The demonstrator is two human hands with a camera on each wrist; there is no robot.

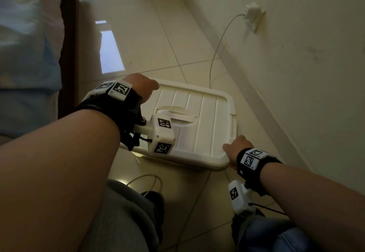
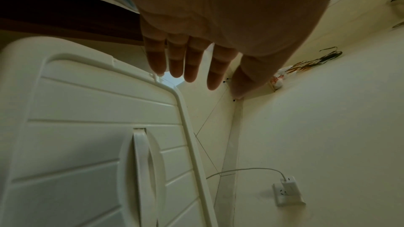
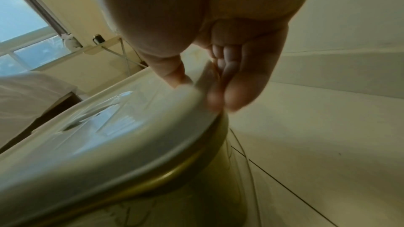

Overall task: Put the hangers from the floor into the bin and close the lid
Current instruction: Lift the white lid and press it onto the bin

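Note:
A white plastic bin stands on the tiled floor with its ribbed lid [image 1: 199,113] lying on top, the flat carry handle [image 2: 142,170] folded down. My left hand [image 1: 145,88] reaches over the lid's far left corner with its fingers [image 2: 192,65] straight; whether they touch the lid is unclear. My right hand [image 1: 236,149] grips the lid's near right corner, thumb on top of the rim [image 3: 192,96] and fingers curled under it. The bin's translucent wall [image 3: 174,196] shows below the lid. The lid hides the inside, and no hanger lies on the floor around the bin.
A wall [image 1: 296,63] runs close along the bin's right side, with a charger in an outlet [image 1: 251,15] and its cable [image 1: 216,54] trailing to the floor. A bed with a dark wooden frame [image 1: 68,54] stands at left. My knees [image 1: 122,222] are just before the bin.

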